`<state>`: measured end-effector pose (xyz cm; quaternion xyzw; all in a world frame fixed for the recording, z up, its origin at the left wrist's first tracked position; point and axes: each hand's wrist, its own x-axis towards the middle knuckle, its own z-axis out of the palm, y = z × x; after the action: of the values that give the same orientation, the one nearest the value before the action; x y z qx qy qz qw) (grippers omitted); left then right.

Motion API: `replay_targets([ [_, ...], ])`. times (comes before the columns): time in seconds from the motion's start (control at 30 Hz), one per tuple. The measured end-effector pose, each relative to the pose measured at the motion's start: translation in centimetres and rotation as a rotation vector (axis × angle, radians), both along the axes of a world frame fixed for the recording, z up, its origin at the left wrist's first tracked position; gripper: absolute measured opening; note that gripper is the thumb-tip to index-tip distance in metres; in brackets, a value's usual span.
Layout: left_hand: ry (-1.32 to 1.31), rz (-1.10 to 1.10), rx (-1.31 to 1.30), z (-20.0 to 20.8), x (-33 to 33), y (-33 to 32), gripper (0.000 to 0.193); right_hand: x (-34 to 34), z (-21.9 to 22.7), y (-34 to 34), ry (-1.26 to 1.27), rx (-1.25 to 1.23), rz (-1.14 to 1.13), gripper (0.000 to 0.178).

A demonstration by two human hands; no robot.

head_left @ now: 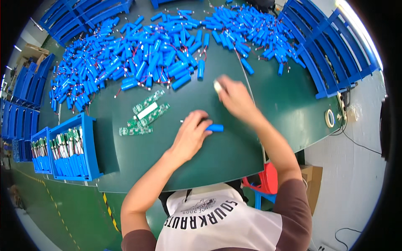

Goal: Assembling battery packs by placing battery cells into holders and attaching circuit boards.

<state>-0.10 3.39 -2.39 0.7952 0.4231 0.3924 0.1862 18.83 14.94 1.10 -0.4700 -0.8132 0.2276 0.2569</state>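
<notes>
As a small pale object (217, 86) is pinched by the blurred fingers of the right hand (236, 100), a blue cylindrical cell (216, 128) is gripped at the green worktop (201, 163) by the curled fingers and thumb of the left hand (189, 136), between the person and a large heap of blue cells (144, 52). Whether the right fingertips are fully closed around the pale piece cannot be told through the blur. For steady handling, the cell would best be held level and light-fingered, with rolling prevented by the thumb, its wrap left unsqueezed and its ends unstrained; the pale piece would best be moved slowly and squarely whenever the cell is approached. By its look, the cell is smooth, straight and bright blue, with one end exposed at the right of the left hand and the rest covered by the fingers. A small whitish tip (181, 121) is seen beyond the hand's other side, though its attachment to the cell cannot be confirmed. Green circuit boards (136, 131) are laid nearby, to the left.
</notes>
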Motion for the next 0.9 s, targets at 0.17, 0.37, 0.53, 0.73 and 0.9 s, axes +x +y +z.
replay_targets([
  [0.17,-0.12,0.048,-0.141,0.0,-0.9,-0.2,0.031,-4.6,-2.2,6.2,-0.016,0.069,-0.17,0.045],
  [0.37,-0.08,0.092,-0.171,0.4,-1.4,-1.5,0.029,-0.1,-1.9,1.6,-0.105,0.015,-0.218,0.034],
  [0.53,-0.056,0.026,0.02,0.7,-1.2,-1.1,0.03,2.1,-0.6,-5.7,0.133,-0.341,0.134,0.015],
  [0.73,-0.166,-0.089,-0.207,0.9,-0.8,-0.8,0.043,-5.0,0.4,1.7,0.17,-0.016,0.179,0.024],
  [0.9,-0.131,-0.052,-0.177,0.4,-1.3,-1.2,0.048,-8.6,-0.6,1.2,-0.241,0.106,-0.015,0.037],
])
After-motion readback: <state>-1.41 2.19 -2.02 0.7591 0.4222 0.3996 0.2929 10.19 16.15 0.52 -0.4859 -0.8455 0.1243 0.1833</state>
